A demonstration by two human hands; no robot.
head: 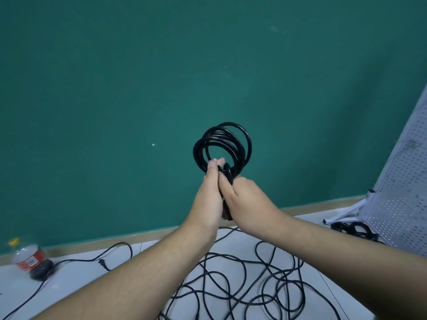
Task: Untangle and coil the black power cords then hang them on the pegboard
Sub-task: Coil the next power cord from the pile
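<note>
A coiled black power cord (223, 144) is held up in front of the green wall, its loops standing above both hands. My left hand (209, 195) grips the lower part of the coil from the left, fingers pointing up. My right hand (245, 199) grips the same bundle from the right, pressed against the left hand. A tangle of loose black cords (245, 280) lies on the white floor below my arms. The white pegboard (402, 190) leans at the right edge on a white stand.
A clear bottle with a red label and yellow cap (27, 255) stands at the left on a dark round base. A single cord with a plug (102, 262) runs across the floor near it. Another black coil (353, 229) lies at the pegboard's foot.
</note>
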